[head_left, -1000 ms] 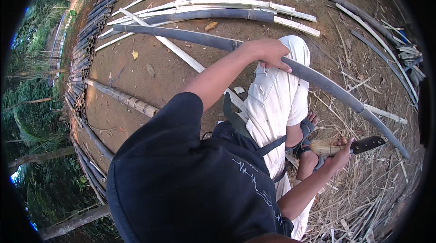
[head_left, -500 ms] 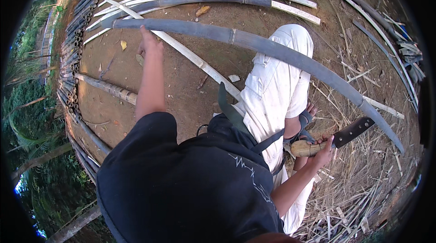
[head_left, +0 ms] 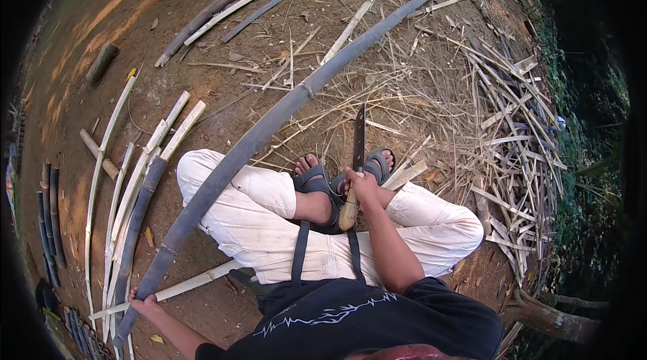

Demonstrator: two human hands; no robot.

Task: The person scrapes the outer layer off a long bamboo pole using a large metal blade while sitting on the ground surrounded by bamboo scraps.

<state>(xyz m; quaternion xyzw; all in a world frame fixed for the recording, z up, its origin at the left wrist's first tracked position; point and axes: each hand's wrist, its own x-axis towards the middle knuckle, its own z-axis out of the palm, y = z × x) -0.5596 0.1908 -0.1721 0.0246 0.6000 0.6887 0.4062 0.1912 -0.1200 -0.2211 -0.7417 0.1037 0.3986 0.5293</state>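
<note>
Two hands are engaged: the left hand is closed on the long grey bamboo pole at lower left, the right hand on the machete at centre, best kept clear of the sandalled feet.

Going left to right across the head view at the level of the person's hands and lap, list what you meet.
Pale split bamboo strips on the ground → left hand gripping the long grey bamboo pole → left knee in white trousers → grey sandals → right hand holding the knife → heap of bamboo offcuts.
</note>
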